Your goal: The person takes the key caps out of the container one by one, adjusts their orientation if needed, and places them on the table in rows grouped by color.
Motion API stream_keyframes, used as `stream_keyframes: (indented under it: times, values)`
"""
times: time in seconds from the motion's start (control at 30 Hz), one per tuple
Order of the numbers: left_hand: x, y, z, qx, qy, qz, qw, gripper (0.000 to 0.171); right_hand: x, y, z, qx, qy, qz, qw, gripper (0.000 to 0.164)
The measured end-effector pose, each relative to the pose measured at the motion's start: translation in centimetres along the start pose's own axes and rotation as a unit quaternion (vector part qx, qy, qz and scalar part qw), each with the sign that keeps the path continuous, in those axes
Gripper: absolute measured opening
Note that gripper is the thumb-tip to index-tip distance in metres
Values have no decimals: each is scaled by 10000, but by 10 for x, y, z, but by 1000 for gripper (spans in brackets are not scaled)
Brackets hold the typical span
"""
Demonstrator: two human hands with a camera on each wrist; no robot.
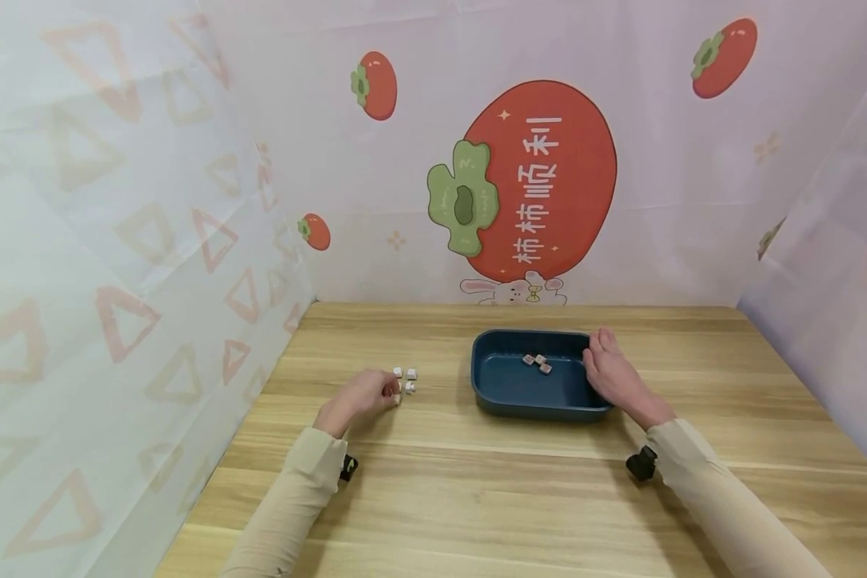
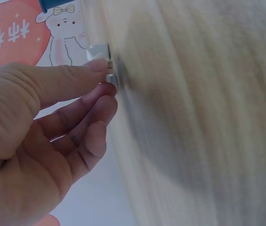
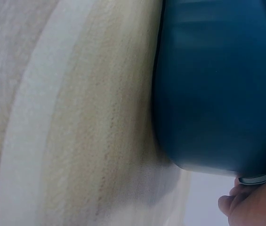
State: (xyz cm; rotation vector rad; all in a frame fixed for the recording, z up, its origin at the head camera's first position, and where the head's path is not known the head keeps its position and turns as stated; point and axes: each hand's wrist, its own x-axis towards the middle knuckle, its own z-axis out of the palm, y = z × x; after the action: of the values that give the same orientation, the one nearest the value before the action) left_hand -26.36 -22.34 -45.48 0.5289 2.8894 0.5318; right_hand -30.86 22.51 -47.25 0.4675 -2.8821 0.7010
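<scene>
My left hand [image 1: 361, 397] is low over the table at left, its thumb and forefinger pinching a small marked cube [image 2: 109, 66]. Right by these fingertips several small white cubes [image 1: 412, 374] lie on the table. A dark blue rectangular box [image 1: 542, 414] with an open top stands right of them. Inside it three small cubes [image 1: 545, 368] show reddish marks on top. My right hand [image 1: 616, 377] grips the box's right end at the rim. Most of that hand is outside the right wrist view, where the box wall [image 3: 217, 89] fills much of the picture.
The wooden table [image 1: 433, 498] reaches back to a printed cloth wall [image 1: 405, 265] with persimmon pictures. Another cloth wall [image 1: 152, 281] runs along the left edge. Black wrist devices [image 1: 641, 464] sit at both sleeve cuffs.
</scene>
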Motion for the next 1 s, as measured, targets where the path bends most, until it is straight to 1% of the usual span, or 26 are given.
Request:
stream_keyframes:
  times: [0.1,0.23,0.3,0.47,0.53,0.6,0.7,0.77,0.9,1.0]
  values:
    - [1,-3,4,-11,-40,-143,9999,5,0,0,-1,37,-34,37,10000,53]
    - [1,-4,4,38,-36,-98,9999,5,-1,0,-1,27,-37,46,10000,52]
    - [0,-4,3,12,-74,-68,9999,5,0,0,-1,11,-26,45,10000,52]
    - [-3,-4,-4,-275,-162,-122,9994,14,0,0,0,5,41,4,10000,52]
    - [-5,-4,-8,-327,-98,-70,9994,16,0,1,1,49,52,-15,10000,53]
    - [-4,-3,-10,-244,36,20,9997,17,0,1,2,99,42,-40,9999,53]
    - [-2,0,-13,-136,243,133,9995,18,1,1,2,134,19,-63,9999,54]
    - [1,4,-15,-79,359,149,9992,18,1,1,2,128,16,-51,9999,55]
    - [8,12,-16,-60,432,201,9988,20,1,1,0,102,49,-17,9999,54]
    - [13,18,-16,-9,344,214,9992,21,0,1,1,60,80,-46,9999,53]
